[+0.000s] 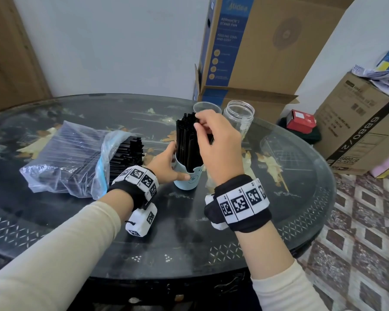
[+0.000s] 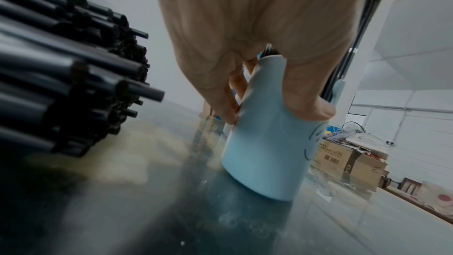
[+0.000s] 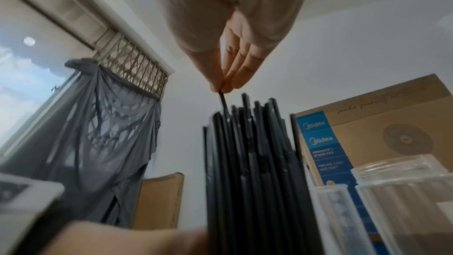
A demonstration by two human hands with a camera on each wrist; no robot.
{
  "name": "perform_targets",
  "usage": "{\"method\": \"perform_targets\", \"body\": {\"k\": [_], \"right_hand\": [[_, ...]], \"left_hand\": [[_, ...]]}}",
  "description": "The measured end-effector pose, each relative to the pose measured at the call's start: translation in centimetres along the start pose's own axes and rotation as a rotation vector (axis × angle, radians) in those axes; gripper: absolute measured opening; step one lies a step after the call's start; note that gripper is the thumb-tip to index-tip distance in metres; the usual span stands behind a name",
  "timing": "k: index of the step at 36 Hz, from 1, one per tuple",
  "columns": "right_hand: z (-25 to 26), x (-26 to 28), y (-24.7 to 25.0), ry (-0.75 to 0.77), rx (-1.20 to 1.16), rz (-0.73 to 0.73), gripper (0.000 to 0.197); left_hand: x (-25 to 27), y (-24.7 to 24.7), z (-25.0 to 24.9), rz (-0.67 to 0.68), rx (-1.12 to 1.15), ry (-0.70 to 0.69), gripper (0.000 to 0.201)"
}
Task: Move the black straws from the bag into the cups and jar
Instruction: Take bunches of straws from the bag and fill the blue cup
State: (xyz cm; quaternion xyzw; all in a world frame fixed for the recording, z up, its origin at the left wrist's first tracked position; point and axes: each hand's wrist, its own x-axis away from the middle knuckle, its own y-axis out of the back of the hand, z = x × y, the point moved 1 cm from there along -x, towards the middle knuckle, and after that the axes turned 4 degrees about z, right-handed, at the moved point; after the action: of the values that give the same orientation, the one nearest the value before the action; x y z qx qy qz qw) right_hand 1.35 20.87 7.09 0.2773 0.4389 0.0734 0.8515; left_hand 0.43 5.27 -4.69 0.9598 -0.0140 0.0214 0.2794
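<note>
While the desk carried the clear bag of black straws lying on its side at the left, the left hand gripped the blue cup, already packed with upright straws. The right hand pinched one straw tip above the bundle; only the right wrist view showed that pinch. Filling this cup seemed nearly done; next would likely come the empty clear cup and jar behind.
</note>
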Motion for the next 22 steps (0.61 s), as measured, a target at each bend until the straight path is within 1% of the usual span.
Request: {"method": "perform_targets", "body": {"k": [4,8,11,17,20,22], "right_hand": [[-0.6,-0.2,-0.2,0.033,0.027,-0.036,0.006],[-1.2,-0.1,-0.7,0.023,0.070,0.018,0.011],[-1.6,0.2,-0.6,0.031,0.066,0.026,0.012],[-1.9,1.3,-1.3,0.082,0.194,0.022,0.004],[-2.0,1.3,-1.1,0.088,0.190,-0.002,0.010],[-2.1,1.0,-0.7,0.074,0.165,-0.004,0.019]], "left_hand": [[0.1,0.1,-0.1,0.009,0.021,-0.009,0.091],[0.1,0.0,0.0,0.013,0.016,-0.005,0.090],[0.1,0.1,-0.1,-0.014,0.002,-0.003,0.088],[0.0,0.0,0.1,-0.002,0.013,0.000,0.098],[0.1,0.0,0.1,-0.003,0.029,-0.009,0.099],[0.1,0.0,0.0,-0.005,0.039,-0.018,0.098]]}}
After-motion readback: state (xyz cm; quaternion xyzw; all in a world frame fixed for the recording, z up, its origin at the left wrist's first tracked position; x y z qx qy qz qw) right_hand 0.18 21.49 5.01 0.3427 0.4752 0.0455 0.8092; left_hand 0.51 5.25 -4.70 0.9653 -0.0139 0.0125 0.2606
